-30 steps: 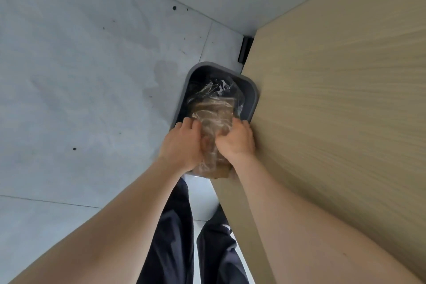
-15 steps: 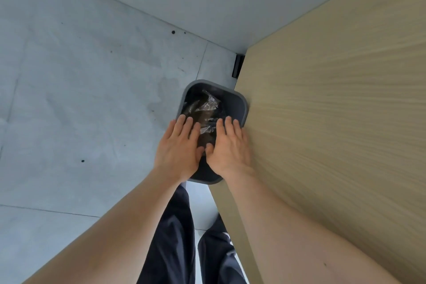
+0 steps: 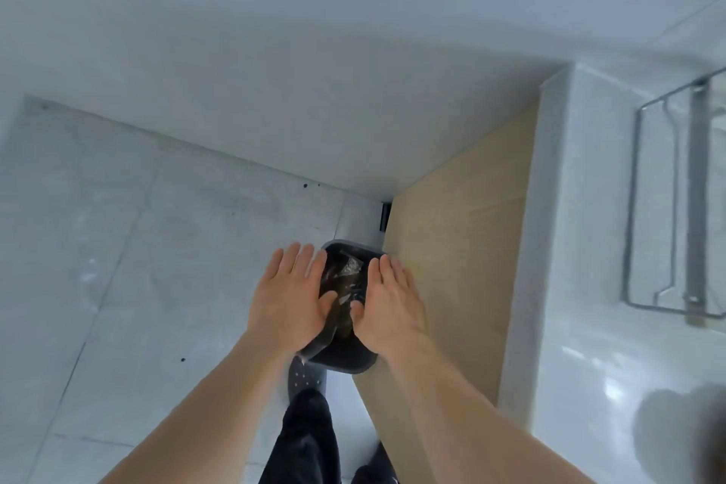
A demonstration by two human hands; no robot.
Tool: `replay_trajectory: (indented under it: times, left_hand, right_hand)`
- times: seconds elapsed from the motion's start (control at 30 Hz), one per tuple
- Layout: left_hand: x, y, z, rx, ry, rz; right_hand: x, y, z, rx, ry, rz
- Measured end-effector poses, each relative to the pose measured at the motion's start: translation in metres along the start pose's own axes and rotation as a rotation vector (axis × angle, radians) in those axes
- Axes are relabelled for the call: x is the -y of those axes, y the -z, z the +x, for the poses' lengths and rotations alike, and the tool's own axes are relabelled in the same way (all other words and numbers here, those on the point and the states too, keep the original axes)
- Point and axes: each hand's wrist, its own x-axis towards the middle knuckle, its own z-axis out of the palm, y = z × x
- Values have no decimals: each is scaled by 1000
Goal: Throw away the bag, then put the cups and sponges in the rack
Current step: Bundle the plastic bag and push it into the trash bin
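With the bag (image 3: 345,279) now dropped into the bin (image 3: 353,360), left hand (image 3: 290,295) and right hand (image 3: 391,306) lift away, fingers spread empty; cups and sponges come next.

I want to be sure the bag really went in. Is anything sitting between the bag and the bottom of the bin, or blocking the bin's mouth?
Nothing visible blocks it. The bag lies inside the bin; the left hand and right hand hover open above the rim, holding nothing. The bin's bottom is hidden.
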Motion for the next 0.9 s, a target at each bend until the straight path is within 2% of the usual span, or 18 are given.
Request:
replay_trajectory:
  times: [0.23, 0.53, 0.73, 0.9]
  left_hand:
    - [-18, 112, -34, -86, 11, 11]
    - [-76, 236, -66, -196, -74, 16]
    - [-136, 274, -70, -265, -163, 58]
    - [-187, 277, -79, -275, -189, 79]
  right_hand:
    - [12, 105, -65, -79, 94, 10]
    - [-15, 226, -147, -326, 127, 8]
    - [-64, 269, -192, -492, 83, 52]
    - [-109, 266, -219, -486, 58, 91]
